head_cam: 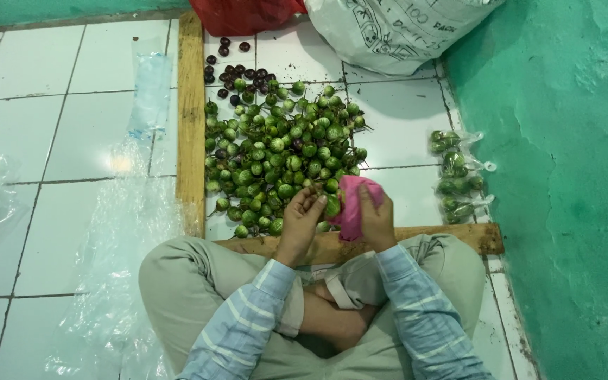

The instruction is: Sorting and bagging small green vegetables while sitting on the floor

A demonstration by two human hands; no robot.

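I sit cross-legged on a white tiled floor in front of a heap of small round green eggplants [283,151]. My right hand [376,219] grips a pink plastic bag [355,204] at its edge. My left hand [302,214] is at the near edge of the heap, beside the bag's mouth, fingers curled around a green eggplant [332,205]. Several dark purple eggplants [237,74] lie at the far side of the heap.
Wooden planks [191,119] border the heap on the left and near side [459,236]. Filled clear bags of green eggplants [455,176] lie by the green wall [564,176]. Clear plastic sheets [121,232] lie left. A white sack [388,32] and red bag [244,15] stand behind.
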